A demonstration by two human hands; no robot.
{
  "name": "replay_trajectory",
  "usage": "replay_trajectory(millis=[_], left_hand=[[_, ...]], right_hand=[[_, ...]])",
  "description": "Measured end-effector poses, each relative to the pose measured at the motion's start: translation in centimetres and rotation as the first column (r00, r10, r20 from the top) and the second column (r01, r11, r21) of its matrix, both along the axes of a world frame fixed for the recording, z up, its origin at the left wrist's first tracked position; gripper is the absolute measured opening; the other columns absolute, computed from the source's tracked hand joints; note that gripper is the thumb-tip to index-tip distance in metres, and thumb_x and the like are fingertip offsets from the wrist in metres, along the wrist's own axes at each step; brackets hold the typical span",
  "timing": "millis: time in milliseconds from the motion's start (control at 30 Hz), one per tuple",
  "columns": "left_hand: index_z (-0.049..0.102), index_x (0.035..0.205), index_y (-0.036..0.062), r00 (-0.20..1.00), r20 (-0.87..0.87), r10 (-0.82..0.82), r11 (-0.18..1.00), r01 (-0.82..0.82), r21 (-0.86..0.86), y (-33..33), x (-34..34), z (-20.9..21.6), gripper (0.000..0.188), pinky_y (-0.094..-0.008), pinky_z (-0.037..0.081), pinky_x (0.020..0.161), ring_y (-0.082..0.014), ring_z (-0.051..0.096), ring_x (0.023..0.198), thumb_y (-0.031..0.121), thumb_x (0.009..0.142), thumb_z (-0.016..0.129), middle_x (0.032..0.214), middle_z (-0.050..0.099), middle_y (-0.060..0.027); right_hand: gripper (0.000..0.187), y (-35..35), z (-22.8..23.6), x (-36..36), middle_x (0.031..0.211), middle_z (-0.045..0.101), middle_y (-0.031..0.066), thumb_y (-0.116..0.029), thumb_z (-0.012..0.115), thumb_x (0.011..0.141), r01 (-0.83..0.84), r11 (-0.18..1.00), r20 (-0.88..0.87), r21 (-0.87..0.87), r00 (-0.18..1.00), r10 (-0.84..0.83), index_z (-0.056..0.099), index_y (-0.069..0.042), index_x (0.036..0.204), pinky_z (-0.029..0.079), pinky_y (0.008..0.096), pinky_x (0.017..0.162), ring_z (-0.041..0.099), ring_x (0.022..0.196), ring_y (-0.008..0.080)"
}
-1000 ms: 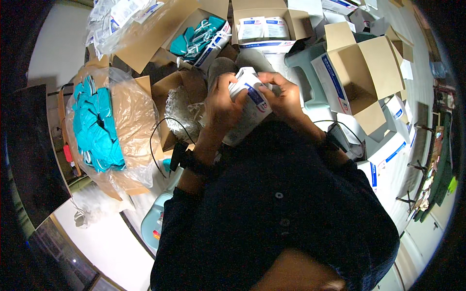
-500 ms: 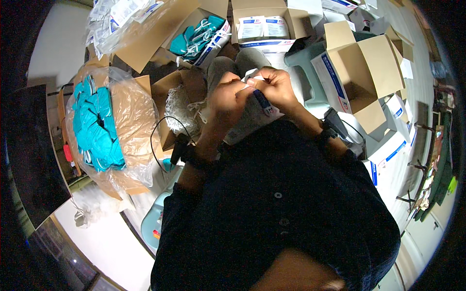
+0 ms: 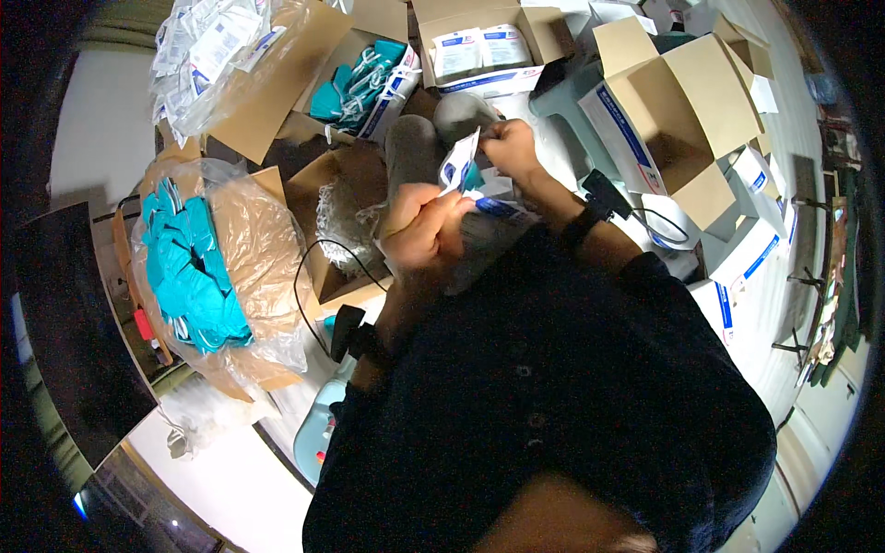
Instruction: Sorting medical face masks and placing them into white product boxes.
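Note:
My left hand (image 3: 422, 229) is closed around the lower part of a white and blue packet (image 3: 456, 164), held above my lap. Something teal (image 3: 475, 176) shows beside the packet's upper flap, at what looks like an opening. Just beyond the packet's top right, my right hand (image 3: 510, 147) has its fingers curled in a pinch; what lies between them is hidden. Ahead of my hands, a small box (image 3: 389, 97) holds teal folded face masks (image 3: 358, 85) with white straps. Next to it, an open carton (image 3: 489, 81) contains white and blue packets (image 3: 479, 49).
A bag-lined carton of teal masks (image 3: 192, 267) stands at left, beside a carton of white stringy material (image 3: 341, 226). White packets (image 3: 217, 41) are heaped at far left. An open brown carton (image 3: 678, 115) rests on a pale green stool (image 3: 562, 111) at right.
My hands have moved apart, the right one going forward and rightward. The packet has come upright in my left hand, and teal material now shows at it. The view has shifted slightly.

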State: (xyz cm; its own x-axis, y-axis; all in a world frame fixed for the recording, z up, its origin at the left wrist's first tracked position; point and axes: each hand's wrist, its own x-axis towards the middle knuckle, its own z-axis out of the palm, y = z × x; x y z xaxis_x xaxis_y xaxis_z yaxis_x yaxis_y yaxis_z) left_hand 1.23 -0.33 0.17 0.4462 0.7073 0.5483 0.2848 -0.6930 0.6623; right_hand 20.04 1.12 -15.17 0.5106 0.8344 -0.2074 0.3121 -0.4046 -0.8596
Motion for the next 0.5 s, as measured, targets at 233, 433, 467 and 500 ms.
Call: replay_trajectory(millis=[233,433,467,500], left_hand=[[0.072,0.084,0.0030,0.991,-0.033,0.133,0.991,-0.132,0.038,-0.4,-1.4,2.9,0.010,-0.0301,0.045,0.061,-0.0203,0.057,0.071,0.005,0.074,0.076,0.080,0.059,-0.0077],[0.070,0.083,0.0006,0.985,-0.175,-0.002,0.969,-0.041,-0.245,2.9,-1.6,0.3,0.010,-0.0319,0.047,0.065,-0.0229,0.059,0.074,0.010,0.080,0.070,0.083,0.060,-0.0114],[0.072,0.083,0.0037,0.984,-0.178,-0.018,0.957,-0.035,-0.287,3.4,-1.5,-0.5,0.012,-0.0311,0.047,0.072,-0.0225,0.062,0.080,0.015,0.080,0.073,0.087,0.064,-0.0103],[0.072,0.083,0.0035,0.983,-0.182,-0.017,0.954,-0.038,-0.296,3.6,-1.7,-1.0,0.012,-0.0313,0.048,0.073,-0.0228,0.062,0.080,0.016,0.080,0.073,0.088,0.064,-0.0105]], right_hand=[[0.027,-0.8,0.2,0.0,0.062,0.065,0.0101,-0.022,0.078,0.076,0.001,0.999,0.028,0.054,1.000,-0.003,0.069,0.003,0.072,0.048,0.0325,0.056,0.060,0.057,0.0147],[0.015,-2.8,3.3,1.2,0.081,0.068,0.0123,-0.013,0.074,0.078,-0.255,0.963,0.393,0.091,0.898,0.200,0.071,-0.003,0.089,0.050,0.0329,0.072,0.065,0.075,0.0273],[0.018,-2.9,3.1,1.8,0.093,0.068,0.0112,-0.009,0.072,0.079,-0.236,0.932,0.403,0.277,0.909,0.110,0.070,-0.005,0.097,0.049,0.0353,0.078,0.064,0.086,0.0290],[0.019,-2.7,4.6,1.6,0.095,0.067,0.0106,-0.011,0.071,0.079,-0.294,0.893,0.364,0.339,0.917,0.163,0.069,-0.007,0.097,0.049,0.0373,0.080,0.063,0.089,0.0299]])
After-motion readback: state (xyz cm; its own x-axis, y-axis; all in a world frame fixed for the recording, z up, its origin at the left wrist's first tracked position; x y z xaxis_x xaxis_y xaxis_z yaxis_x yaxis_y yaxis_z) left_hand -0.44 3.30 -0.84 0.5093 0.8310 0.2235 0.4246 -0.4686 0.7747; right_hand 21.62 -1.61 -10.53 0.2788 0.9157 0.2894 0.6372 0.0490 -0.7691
